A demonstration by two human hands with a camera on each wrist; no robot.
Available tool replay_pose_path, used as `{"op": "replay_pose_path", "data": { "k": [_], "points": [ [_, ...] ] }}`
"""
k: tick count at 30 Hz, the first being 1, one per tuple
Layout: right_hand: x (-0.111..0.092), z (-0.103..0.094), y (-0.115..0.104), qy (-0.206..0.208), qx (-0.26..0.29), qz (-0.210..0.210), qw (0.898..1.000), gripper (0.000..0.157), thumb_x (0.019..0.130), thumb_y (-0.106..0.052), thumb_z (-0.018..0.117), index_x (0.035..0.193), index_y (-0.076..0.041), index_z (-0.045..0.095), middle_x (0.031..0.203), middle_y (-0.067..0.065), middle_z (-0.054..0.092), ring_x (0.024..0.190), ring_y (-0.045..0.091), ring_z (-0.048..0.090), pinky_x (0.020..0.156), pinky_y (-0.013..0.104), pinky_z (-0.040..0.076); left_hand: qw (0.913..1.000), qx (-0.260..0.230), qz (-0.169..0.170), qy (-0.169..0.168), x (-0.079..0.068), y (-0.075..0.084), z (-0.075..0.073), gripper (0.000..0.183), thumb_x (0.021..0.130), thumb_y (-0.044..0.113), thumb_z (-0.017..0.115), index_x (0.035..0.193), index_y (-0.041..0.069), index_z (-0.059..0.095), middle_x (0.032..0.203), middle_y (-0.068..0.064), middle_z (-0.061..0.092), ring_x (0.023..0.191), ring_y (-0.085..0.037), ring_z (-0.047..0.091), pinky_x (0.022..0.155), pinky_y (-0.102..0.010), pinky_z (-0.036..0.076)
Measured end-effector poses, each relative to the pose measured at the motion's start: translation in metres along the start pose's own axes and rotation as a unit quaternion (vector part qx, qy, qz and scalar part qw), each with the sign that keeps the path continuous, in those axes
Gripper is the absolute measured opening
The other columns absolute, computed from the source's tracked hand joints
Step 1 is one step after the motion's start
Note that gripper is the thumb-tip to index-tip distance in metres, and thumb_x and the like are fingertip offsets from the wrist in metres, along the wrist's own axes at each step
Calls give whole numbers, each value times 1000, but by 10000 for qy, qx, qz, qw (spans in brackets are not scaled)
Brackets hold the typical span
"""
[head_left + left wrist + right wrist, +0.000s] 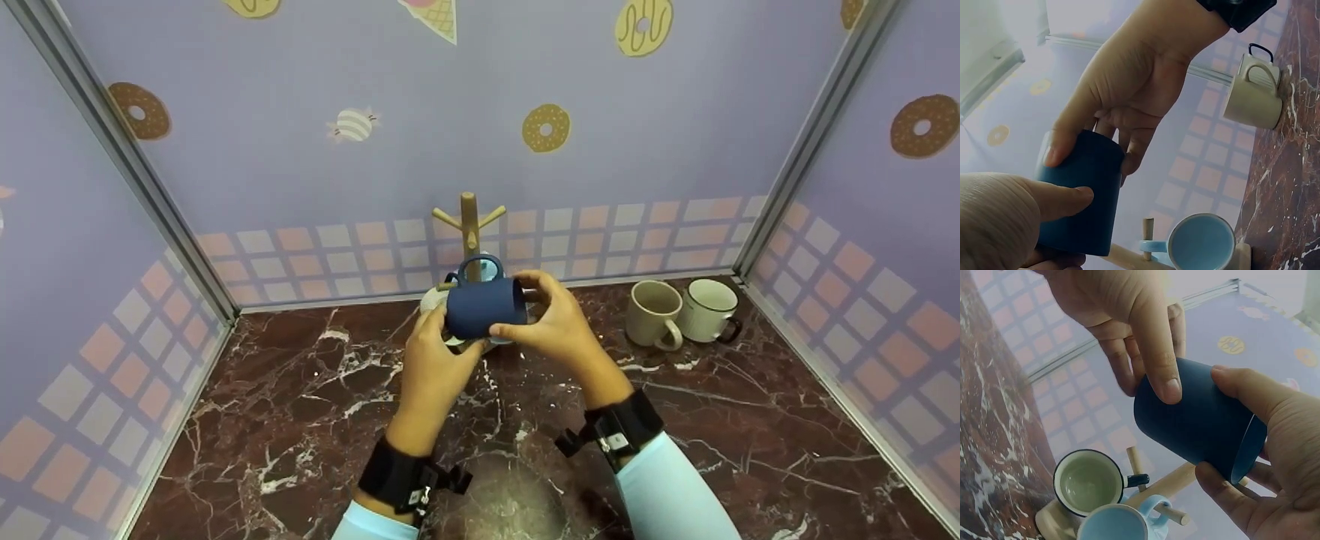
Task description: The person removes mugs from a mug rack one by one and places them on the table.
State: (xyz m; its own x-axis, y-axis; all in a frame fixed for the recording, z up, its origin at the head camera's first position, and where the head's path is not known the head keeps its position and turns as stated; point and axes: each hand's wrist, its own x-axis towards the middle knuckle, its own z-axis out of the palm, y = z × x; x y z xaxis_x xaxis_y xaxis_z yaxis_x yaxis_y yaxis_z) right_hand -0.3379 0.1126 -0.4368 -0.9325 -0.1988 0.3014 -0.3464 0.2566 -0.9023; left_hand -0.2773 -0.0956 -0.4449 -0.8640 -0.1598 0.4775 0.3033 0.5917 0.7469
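Note:
A dark blue mug (486, 309) lies on its side in the air, its handle up and its mouth toward the right. My left hand (439, 371) grips the base end, thumb along the near side. The rim end is held by my right hand (559, 322), whose thumb presses the wall in the right wrist view. Just behind the mug stands a wooden mug tree (469, 225), its lower part hidden by the mug and hands. On its pegs hang a light blue mug (1202, 242) and a cream mug (1088, 482) with a dark rim and handle.
To the right on the dark marble countertop (315, 420) stand a beige mug (651, 311) and a white mug (709, 307) with a black handle, side by side. Patterned walls enclose the countertop at the back, left and right.

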Motion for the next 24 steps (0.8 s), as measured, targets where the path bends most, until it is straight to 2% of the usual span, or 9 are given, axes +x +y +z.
{"op": "replay_pose_path", "data": {
  "k": [2,6,9,11,13,15,20,24],
  "points": [
    [-4,0,1,30,77,99,9999,91,75,-31,108,153,-14,63,148,12,71,132,35,73,110,50,66,9999,139,87,36,-3,0,1,74,86,20,101,150,0,70,142,-22,75,129,-39,76,113,-53,64],
    [-9,-1,2,83,123,198,9997,88,76,-30,106,151,-13,64,145,14,73,133,36,74,112,51,65,9985,488,231,83,-8,0,1,71,87,21,100,149,1,71,139,-21,76,129,-40,76,112,-56,64],
    [-13,-2,1,135,85,245,9996,88,77,-29,106,152,-11,64,147,15,73,135,38,73,114,54,64,9929,1086,400,260,-11,1,1,72,82,26,104,144,3,74,130,-17,79,120,-38,78,103,-56,67],
    [-17,-2,-1,195,70,306,9993,88,76,-30,106,152,-11,65,147,16,73,136,39,72,114,56,63,9848,1585,541,462,-14,2,1,73,76,31,107,139,6,78,123,-13,82,112,-35,78,93,-54,69],
    [-19,-3,-3,264,20,382,9989,88,75,-31,106,151,-11,66,145,16,73,135,39,72,113,56,64,9730,2070,738,712,-16,2,3,76,71,37,110,135,8,80,118,-10,82,104,-33,76,83,-52,69],
    [-20,-4,-4,345,-6,466,9983,88,75,-31,106,151,-12,67,144,17,74,133,39,72,112,56,64,9619,2326,1100,927,-16,0,5,79,67,39,111,134,9,80,116,-10,80,100,-31,73,77,-48,68],
    [-20,-3,-6,431,50,710,9965,85,75,-31,106,150,-13,69,142,15,74,130,38,72,109,55,65,9327,2664,2194,1050,-15,-12,8,84,67,31,111,140,8,77,123,-12,74,109,-32,70,82,-46,66],
    [-21,1,-7,448,110,752,9961,82,75,-30,106,148,-14,70,140,14,75,124,36,75,107,51,66,9145,2783,2741,1056,-17,-19,11,88,68,31,111,145,8,74,131,-14,72,117,-34,68,89,-45,66]
  ]
}}
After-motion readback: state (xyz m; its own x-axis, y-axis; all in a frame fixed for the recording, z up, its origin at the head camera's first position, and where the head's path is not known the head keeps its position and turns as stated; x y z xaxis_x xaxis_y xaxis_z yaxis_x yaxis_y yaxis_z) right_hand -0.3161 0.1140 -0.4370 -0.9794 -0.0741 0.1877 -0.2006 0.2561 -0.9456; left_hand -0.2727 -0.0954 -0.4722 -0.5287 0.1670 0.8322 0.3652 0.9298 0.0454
